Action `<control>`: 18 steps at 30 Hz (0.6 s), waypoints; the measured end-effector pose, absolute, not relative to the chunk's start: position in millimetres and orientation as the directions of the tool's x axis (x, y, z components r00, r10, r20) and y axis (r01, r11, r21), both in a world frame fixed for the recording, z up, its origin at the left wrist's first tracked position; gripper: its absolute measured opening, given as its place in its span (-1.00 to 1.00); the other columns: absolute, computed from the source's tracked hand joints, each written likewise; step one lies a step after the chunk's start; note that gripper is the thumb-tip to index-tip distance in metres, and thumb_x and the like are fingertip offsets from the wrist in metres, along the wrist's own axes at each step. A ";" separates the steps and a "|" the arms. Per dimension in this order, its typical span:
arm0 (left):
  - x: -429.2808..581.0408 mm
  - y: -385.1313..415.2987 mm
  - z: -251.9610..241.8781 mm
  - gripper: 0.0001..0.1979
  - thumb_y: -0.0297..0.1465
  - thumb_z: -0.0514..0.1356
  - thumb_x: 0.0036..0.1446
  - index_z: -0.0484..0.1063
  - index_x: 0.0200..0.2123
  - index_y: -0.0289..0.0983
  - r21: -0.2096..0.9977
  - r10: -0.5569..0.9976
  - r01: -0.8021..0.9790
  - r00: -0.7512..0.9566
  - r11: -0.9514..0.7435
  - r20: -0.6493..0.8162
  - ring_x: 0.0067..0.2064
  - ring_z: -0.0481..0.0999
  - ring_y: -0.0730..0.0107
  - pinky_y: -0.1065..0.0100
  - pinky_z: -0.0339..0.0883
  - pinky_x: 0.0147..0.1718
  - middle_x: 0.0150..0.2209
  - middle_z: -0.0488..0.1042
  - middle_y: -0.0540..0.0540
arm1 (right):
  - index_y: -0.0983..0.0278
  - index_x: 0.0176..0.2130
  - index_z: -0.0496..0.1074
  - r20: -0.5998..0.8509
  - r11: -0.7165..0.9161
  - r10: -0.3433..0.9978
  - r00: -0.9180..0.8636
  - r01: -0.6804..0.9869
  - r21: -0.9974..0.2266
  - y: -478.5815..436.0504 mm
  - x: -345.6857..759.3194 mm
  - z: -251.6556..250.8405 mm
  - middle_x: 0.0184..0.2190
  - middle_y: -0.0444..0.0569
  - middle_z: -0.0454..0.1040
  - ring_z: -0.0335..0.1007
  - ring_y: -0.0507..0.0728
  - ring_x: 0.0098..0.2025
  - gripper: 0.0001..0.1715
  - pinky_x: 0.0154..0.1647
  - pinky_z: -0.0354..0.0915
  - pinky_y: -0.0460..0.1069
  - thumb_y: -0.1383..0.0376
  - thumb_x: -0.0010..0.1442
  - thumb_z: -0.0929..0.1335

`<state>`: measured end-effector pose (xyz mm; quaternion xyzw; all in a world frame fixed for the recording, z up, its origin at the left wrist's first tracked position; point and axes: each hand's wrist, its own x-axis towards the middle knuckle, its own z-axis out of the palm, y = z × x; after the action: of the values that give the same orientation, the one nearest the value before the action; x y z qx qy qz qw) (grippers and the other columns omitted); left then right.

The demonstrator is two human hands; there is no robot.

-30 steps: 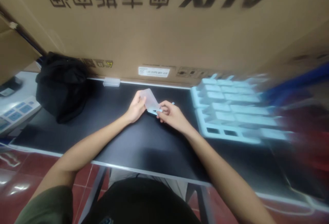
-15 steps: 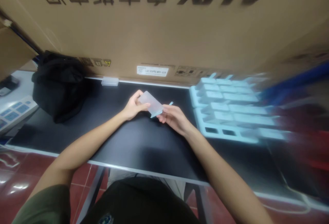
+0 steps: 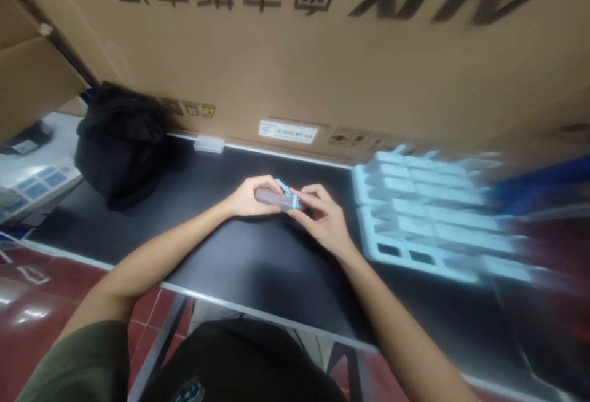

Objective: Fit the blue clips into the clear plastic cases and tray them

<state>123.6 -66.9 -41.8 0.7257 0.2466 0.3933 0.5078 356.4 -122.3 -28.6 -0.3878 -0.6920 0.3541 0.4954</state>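
Observation:
Both hands meet over the middle of the black table (image 3: pixel 239 254). My left hand (image 3: pixel 249 196) grips the left end of a small translucent plastic case (image 3: pixel 273 198) that lies flat between the hands. My right hand (image 3: pixel 322 217) pinches the case's right end, where a light-blue piece (image 3: pixel 286 191) sticks out on top. Fingers of both hands are curled round the case. What is inside the case I cannot make out.
A light-blue plastic tray (image 3: pixel 428 211) with several slots lies to the right. A black bag (image 3: pixel 122 144) sits at the back left, another small clear case (image 3: pixel 209 144) at the back edge. A big cardboard box (image 3: pixel 295 51) walls off the rear. White boxes (image 3: pixel 32 184) lie far left.
The translucent case was held raised and tilted; now it is turned flat and low between both hands, with the blue piece on top. The view shifted slightly.

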 end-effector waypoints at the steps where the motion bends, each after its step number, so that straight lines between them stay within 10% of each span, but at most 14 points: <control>1: 123.5 -67.2 -42.4 -0.58 -0.25 0.54 0.04 0.49 -0.15 -0.30 0.926 0.755 -0.038 0.567 -0.374 0.329 -0.14 0.67 0.25 0.30 0.47 -0.11 -0.15 0.64 -0.20 | 0.03 0.08 0.66 0.419 0.460 0.882 -0.214 0.203 -0.865 -122.2 357.5 -27.7 -0.18 -0.04 0.48 0.41 0.09 -0.22 -0.57 -0.17 0.45 0.06 0.10 0.22 0.54; 18: 144.5 -87.1 -45.3 -0.55 -0.24 0.59 -0.03 0.49 -0.20 -0.27 0.943 0.824 -0.328 0.519 -0.055 0.229 -0.13 0.56 0.31 0.33 0.38 -0.10 -0.15 0.55 -0.12 | 0.11 -0.14 0.67 0.525 0.570 0.822 -0.222 0.295 -0.767 -130.4 362.3 -3.3 -0.35 -0.04 0.54 0.43 0.14 -0.35 -0.78 -0.28 0.43 0.09 0.09 0.24 0.54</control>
<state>144.5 -87.1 -45.3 0.5771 0.2145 0.4410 0.6530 362.3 -130.4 -3.3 -0.3797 -0.7350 0.2665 0.4946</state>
